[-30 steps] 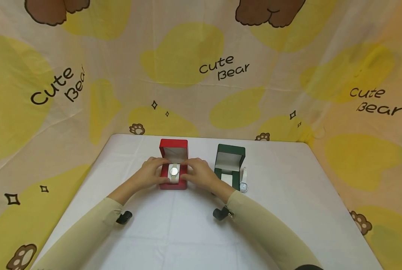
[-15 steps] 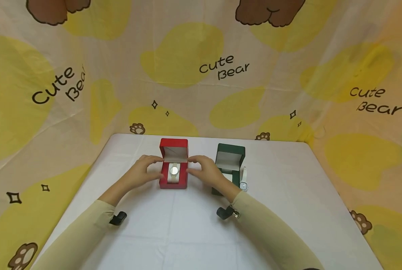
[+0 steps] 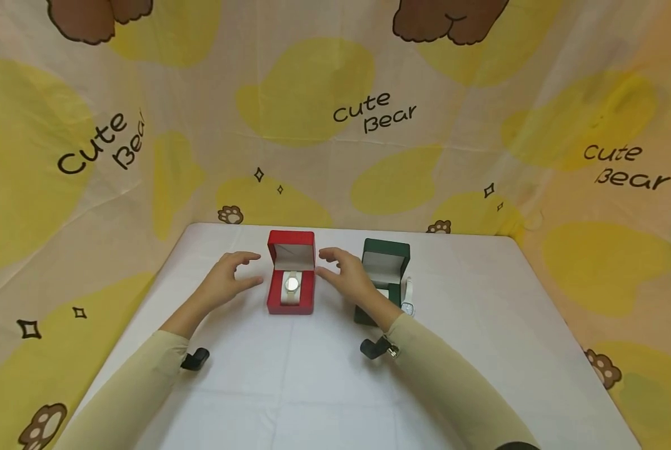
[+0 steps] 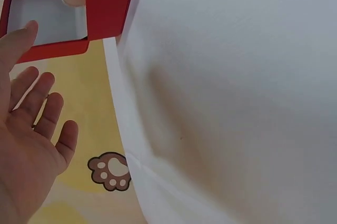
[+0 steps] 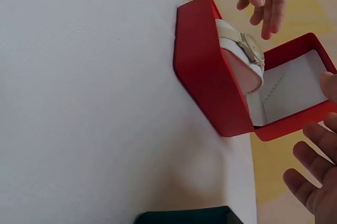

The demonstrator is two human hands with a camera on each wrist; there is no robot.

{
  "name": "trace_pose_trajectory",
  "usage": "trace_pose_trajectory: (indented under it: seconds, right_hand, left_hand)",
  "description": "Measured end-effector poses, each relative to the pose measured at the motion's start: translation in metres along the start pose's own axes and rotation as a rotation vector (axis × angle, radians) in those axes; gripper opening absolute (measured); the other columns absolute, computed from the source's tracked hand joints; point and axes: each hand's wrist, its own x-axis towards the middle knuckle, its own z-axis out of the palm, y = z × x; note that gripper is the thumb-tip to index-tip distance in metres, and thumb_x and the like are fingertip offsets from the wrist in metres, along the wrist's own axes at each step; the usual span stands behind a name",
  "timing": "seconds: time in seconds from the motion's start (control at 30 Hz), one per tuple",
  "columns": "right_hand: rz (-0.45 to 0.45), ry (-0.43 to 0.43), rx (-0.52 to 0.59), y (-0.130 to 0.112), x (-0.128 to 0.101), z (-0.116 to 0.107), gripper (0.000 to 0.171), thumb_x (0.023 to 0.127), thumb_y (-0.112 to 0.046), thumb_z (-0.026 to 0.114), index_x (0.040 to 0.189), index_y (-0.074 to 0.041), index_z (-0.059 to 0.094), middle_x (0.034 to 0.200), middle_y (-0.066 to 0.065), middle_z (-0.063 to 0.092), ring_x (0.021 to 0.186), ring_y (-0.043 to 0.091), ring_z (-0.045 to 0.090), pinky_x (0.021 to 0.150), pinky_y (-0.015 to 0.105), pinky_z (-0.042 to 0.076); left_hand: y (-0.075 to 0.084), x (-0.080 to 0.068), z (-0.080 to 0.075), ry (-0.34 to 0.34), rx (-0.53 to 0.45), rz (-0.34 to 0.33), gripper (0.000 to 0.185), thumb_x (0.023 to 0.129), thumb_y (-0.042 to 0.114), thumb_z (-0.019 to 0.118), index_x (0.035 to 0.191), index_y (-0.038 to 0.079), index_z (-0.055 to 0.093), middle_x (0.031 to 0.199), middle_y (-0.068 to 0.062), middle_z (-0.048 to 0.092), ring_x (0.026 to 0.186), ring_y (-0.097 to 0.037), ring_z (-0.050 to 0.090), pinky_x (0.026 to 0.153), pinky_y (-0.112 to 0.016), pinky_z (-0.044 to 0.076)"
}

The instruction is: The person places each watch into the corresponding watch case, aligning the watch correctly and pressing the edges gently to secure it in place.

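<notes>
A red watch box (image 3: 274, 300) stands on the table with its lid raised. Strapped round the white cushion inside is a pale-banded wristwatch (image 3: 292, 284), its face up. My left hand (image 3: 222, 281) hovers left of the box, thumb and fingers apart, holding nothing. On the other side, my right hand (image 3: 348, 275) is also spread, its thumb tip close to the box's right edge. The right wrist view shows the watch (image 5: 251, 50) on its cushion between both hands. A green watch box (image 3: 388, 250), lid up, is partly hidden behind the right hand and wrist.
A white-strapped wristwatch (image 3: 407, 303) lies against the right side of the green box. The white table (image 3: 290, 375) ends behind the boxes at a printed curtain (image 3: 307, 156). Black wrist cameras (image 3: 196, 359) hang below both sleeves.
Both hands have let go of the red box's cushion area and drawn apart, the left hand leftward and the right hand slightly rightward and up. The boxes and watches have stayed in place.
</notes>
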Motion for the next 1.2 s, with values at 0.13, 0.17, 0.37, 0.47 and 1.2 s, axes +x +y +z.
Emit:
trace_pose_trajectory:
  seconds: [0.13, 0.17, 0.37, 0.47, 1.2]
  right_hand:
    - [0.011, 0.029, 0.032, -0.002, 0.004, 0.000, 0.050, 0.095, -0.029, 0.075, 0.139, -0.009, 0.060, 0.134, 0.004, 0.066, 0.122, 0.022, 0.061, 0.105, 0.042, 0.050]
    - [0.015, 0.034, 0.039, -0.003, 0.005, 0.000, 0.051, 0.095, -0.029, 0.075, 0.140, -0.009, 0.059, 0.135, 0.004, 0.066, 0.123, 0.022, 0.061, 0.105, 0.042, 0.050]
    - [0.029, 0.049, 0.069, -0.007, 0.013, 0.002, 0.054, 0.095, -0.028, 0.074, 0.143, -0.010, 0.056, 0.140, 0.003, 0.062, 0.125, 0.022, 0.059, 0.105, 0.042, 0.049]
    - [0.038, 0.062, 0.067, -0.008, 0.018, 0.004, 0.054, 0.096, -0.029, 0.074, 0.144, -0.012, 0.055, 0.142, 0.002, 0.061, 0.125, 0.021, 0.058, 0.104, 0.042, 0.050]
    - [0.018, 0.077, 0.056, -0.008, 0.034, 0.003, 0.043, 0.100, -0.030, 0.068, 0.139, -0.015, 0.060, 0.131, 0.001, 0.070, 0.118, 0.020, 0.064, 0.100, 0.044, 0.051]
  left_hand:
    - [-0.001, 0.007, -0.004, 0.020, -0.015, 0.002, 0.061, 0.090, 0.032, 0.080, 0.143, 0.010, 0.057, 0.139, -0.015, 0.059, 0.126, -0.036, 0.050, 0.103, -0.059, 0.043]
    - [-0.001, 0.009, -0.006, 0.024, -0.021, 0.002, 0.062, 0.090, 0.032, 0.080, 0.143, 0.011, 0.057, 0.140, -0.014, 0.059, 0.126, -0.035, 0.050, 0.104, -0.058, 0.043]
    - [0.005, 0.025, -0.011, 0.026, -0.053, 0.030, 0.066, 0.089, 0.031, 0.081, 0.146, 0.012, 0.054, 0.142, -0.010, 0.058, 0.128, -0.032, 0.049, 0.105, -0.055, 0.041]
    - [0.008, 0.032, -0.013, 0.022, -0.061, 0.045, 0.064, 0.090, 0.030, 0.080, 0.146, 0.013, 0.054, 0.142, -0.010, 0.058, 0.128, -0.031, 0.049, 0.105, -0.053, 0.040]
    - [0.021, 0.049, -0.016, 0.046, -0.109, 0.057, 0.059, 0.095, 0.037, 0.074, 0.145, 0.013, 0.055, 0.134, -0.010, 0.064, 0.127, -0.030, 0.054, 0.106, -0.053, 0.041]
